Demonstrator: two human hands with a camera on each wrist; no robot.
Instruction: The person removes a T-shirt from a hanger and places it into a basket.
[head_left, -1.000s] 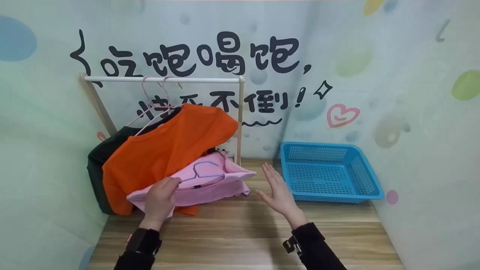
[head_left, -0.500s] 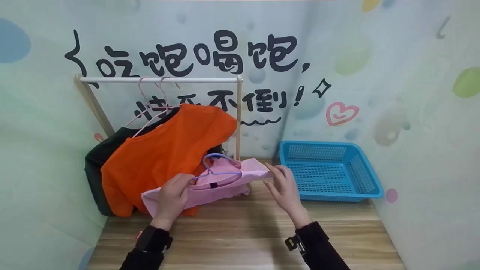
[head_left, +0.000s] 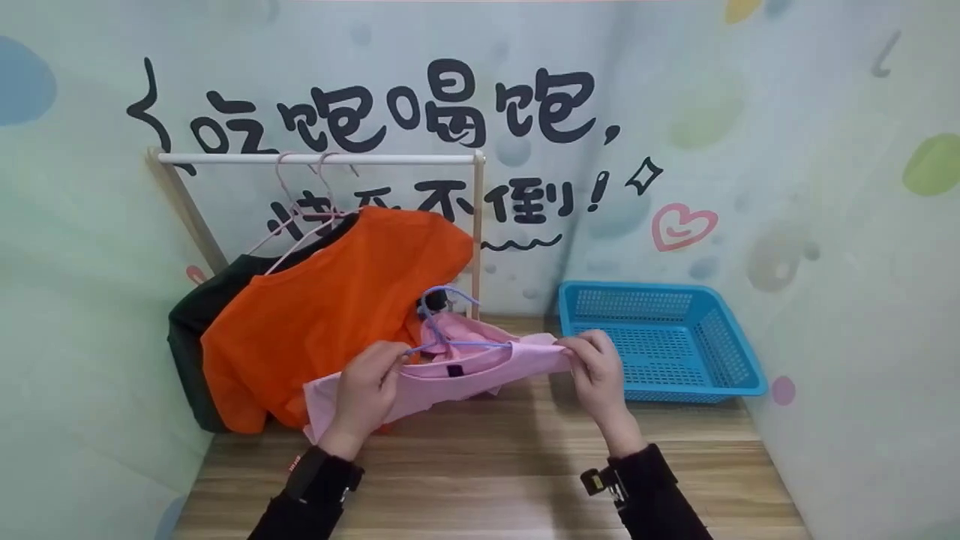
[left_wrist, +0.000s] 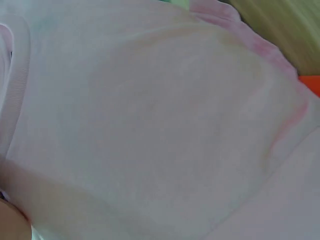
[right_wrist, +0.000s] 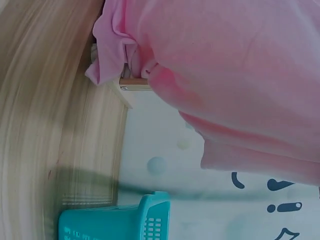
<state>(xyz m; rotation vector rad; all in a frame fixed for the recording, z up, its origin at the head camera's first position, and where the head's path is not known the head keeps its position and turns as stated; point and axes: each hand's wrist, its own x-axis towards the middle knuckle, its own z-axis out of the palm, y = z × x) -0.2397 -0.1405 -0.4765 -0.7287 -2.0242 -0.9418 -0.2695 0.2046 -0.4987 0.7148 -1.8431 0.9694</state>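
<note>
A pink shirt (head_left: pixel 420 390) with a small black neck label is stretched between my two hands, a purple hanger (head_left: pixel 442 330) inside its collar with the hook standing up. My left hand (head_left: pixel 367 386) grips the hanger and the shirt's shoulder beside the collar. At the other shoulder, my right hand (head_left: pixel 600 375) pinches the cloth between thumb and fingers. The left wrist view is filled by the pink cloth (left_wrist: pixel 150 115), with a bit of fingertip (left_wrist: pixel 12 222) at the lower left. In the right wrist view the shirt (right_wrist: pixel 235 75) hangs down, and the hand is out of sight.
Behind the shirt stands a clothes rack (head_left: pixel 322 159) with a white bar. An orange shirt (head_left: pixel 300 322) and a dark green shirt (head_left: pixel 191 360) hang there on pink hangers. A blue plastic basket (head_left: pixel 664 394) sits at the right on the wooden table (head_left: pixel 480 480), against the wall.
My left hand has moved right, carrying the shirt and hanger away from the orange shirt. My right hand, open and apart before, has come to the shirt's right shoulder and taken hold of it.
</note>
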